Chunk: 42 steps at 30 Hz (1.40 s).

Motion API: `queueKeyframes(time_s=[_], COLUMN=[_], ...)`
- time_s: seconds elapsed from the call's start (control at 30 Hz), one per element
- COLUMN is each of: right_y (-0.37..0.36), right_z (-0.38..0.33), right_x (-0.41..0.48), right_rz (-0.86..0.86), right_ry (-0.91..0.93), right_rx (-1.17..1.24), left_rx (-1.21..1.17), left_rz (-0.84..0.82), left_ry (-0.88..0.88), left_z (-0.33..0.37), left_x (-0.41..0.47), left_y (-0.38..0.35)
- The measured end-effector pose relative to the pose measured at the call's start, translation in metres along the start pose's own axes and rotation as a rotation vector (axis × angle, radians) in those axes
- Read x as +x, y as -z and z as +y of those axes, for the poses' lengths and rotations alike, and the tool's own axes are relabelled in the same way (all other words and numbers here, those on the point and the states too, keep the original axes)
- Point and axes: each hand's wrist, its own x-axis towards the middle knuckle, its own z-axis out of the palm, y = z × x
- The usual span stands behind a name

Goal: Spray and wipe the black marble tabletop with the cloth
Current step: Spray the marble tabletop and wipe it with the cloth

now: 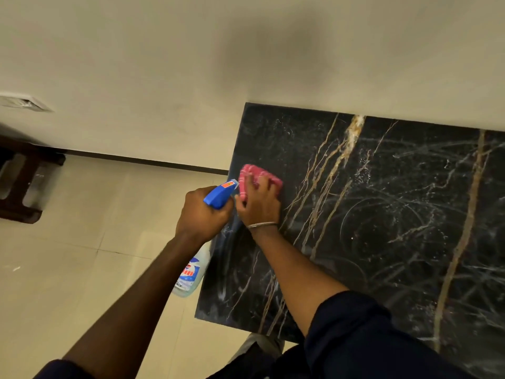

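Person is standing at the left end of a black marble tabletop (382, 214), which is sitting flush vs. a cream wall (164, 64) along its far edge. Slab is showing gold/tan veins running front to back, plus thin white swirl marks and specks of wet residue, esp. right of centre.

Right hand (259, 206) is pressing flat w/ fingers spread on a pink cloth (258, 177), pinning it to the marble near the tabletop's left edge, towards the far corner. Cloth is bunched/folded, sticking out beyond the fingertips and on the thumb side. A thin metal bangle (262, 225) is sitting on the right wrist; dark navy sleeve (355, 337) is pushed up the forearm.

Left hand (200, 214) is wrapped tight round the neck of a spray bottle (191, 274), just off the table's left edge and touching or nearly touching the right hand. The bottle's blue trigger head (220, 194) is poking out above the fist, nozzle w/ an orange tab pointing at the cloth. Clear bottle body w/ pale liquid and a blue/red label is hanging below the fist, over the floor beside the slab. Can't tell whether a finger is on the trigger.

Beige tiled floor (68, 269) is filling the left side, w/ a dark skirting strip at the wall base. Dark wooden furniture (21, 187) is partly showing at far left; a white wall socket plate (24, 103) is above it.
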Motion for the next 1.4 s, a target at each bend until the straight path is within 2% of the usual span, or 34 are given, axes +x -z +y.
queueKeyframes(time_s=[0.07,0.13,0.2,0.27,0.33,0.4,0.47,0.6,0.67,0.73,0.83,0.9,0.97,1.07,1.13,1.17,1.23,1.33,1.4], right_y=[-0.005,-0.004,-0.002,0.003,0.009,0.008,0.001,-0.01,-0.001,0.006,0.012,0.012,0.009,0.001,-0.001,0.0,0.004,0.016,0.018], right_z=[-0.004,0.012,0.041,0.069,0.074,0.055,0.029,0.006,0.022,0.043,0.054,0.041,0.027,0.026,0.039,0.045,0.053,0.049,0.04], right_x=[-0.005,0.004,0.018,0.033,0.047,0.053,0.048,0.029,0.039,0.054,0.07,0.062,0.038,-0.01,-0.014,-0.004,0.024,0.057,0.054], right_rz=[-0.013,-0.047,-0.063,0.018,0.067,0.043,-0.005,-0.12,-0.123,-0.13,-0.073,-0.066,-0.095,-0.182,-0.219,-0.215,-0.182,-0.166,-0.169], right_ry=[0.355,0.494,0.347,0.042,-0.187,-0.25,-0.121,0.427,0.591,0.53,0.154,0.112,0.268,0.645,0.876,0.925,0.811,0.456,0.385], right_rx=[0.063,0.048,-0.033,-0.096,-0.097,-0.105,-0.09,-0.076,-0.097,-0.145,-0.127,-0.109,-0.098,-0.074,-0.062,-0.08,-0.087,-0.112,-0.105], left_rx=[-0.002,0.005,0.016,0.043,0.052,0.049,0.056,0.064,0.053,0.045,0.031,0.023,0.019,0.006,0.003,0.0,0.001,0.005,-0.008], left_rz=[-0.008,-0.016,-0.021,-0.026,-0.016,-0.001,0.004,0.001,0.012,0.026,0.038,0.047,0.057,0.076,0.082,0.088,0.095,0.104,0.11], left_ry=[0.004,0.002,-0.009,0.004,0.018,0.025,0.022,0.024,0.038,0.056,0.097,0.11,0.11,0.109,0.116,0.123,0.135,0.155,0.171], left_z=[0.001,0.003,0.005,0.004,0.001,-0.004,-0.008,-0.012,-0.014,-0.016,-0.019,-0.02,-0.023,-0.022,-0.02,-0.02,-0.022,-0.024,-0.025], left_x=[0.003,0.008,0.013,0.016,0.017,0.018,0.018,0.016,0.014,0.011,0.0,-0.008,-0.014,-0.023,-0.027,-0.028,-0.031,-0.036,-0.042], left_y=[0.0,0.0,0.001,0.003,0.006,0.009,0.01,0.009,0.01,0.012,0.012,0.013,0.014,0.015,0.016,0.016,0.016,0.015,0.015])
